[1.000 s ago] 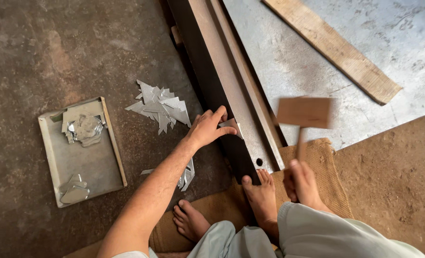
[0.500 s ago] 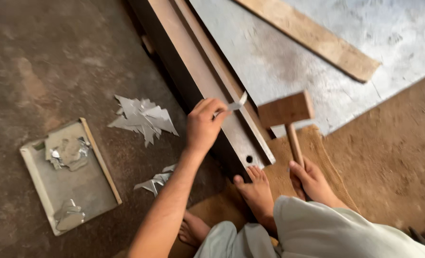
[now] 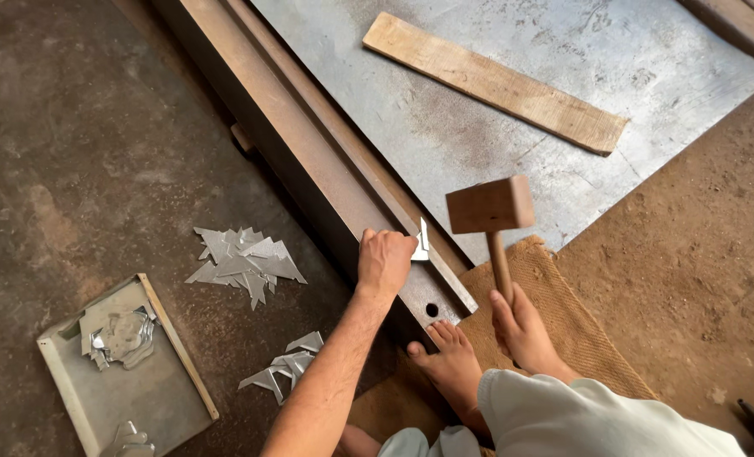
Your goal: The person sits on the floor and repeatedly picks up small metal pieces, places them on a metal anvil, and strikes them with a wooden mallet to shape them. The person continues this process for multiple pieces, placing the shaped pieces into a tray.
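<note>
Holding a small bright sheet-metal piece (image 3: 422,241) against the top edge of the long steel angle beam (image 3: 309,161), the left hand (image 3: 385,262) is closed around it, fingers curled over the beam; a second ago that hand lay flat and lower on the beam with no piece visible at its fingertips, so the piece has since been brought up and set in place. The right hand (image 3: 521,326) is clamped on the handle of a wooden mallet (image 3: 489,206), whose head now hangs sharp and steady just right of the metal piece, where a second ago it was a blur of motion; the blow looks paused while the piece is positioned. Left of the left hand lie piles of cut metal scraps (image 3: 243,261) on the concrete floor and a shallow metal tray (image 3: 174,389) with more offcuts. Beyond the hands a wooden plank (image 3: 495,83) rests on a large steel sheet (image 3: 563,51). A bare foot (image 3: 449,364) sits just below the beam's drilled end, beside a jute mat (image 3: 563,313). How much of the metal piece the fingers cover cannot be told; the tray is cut off at the bottom edge.
</note>
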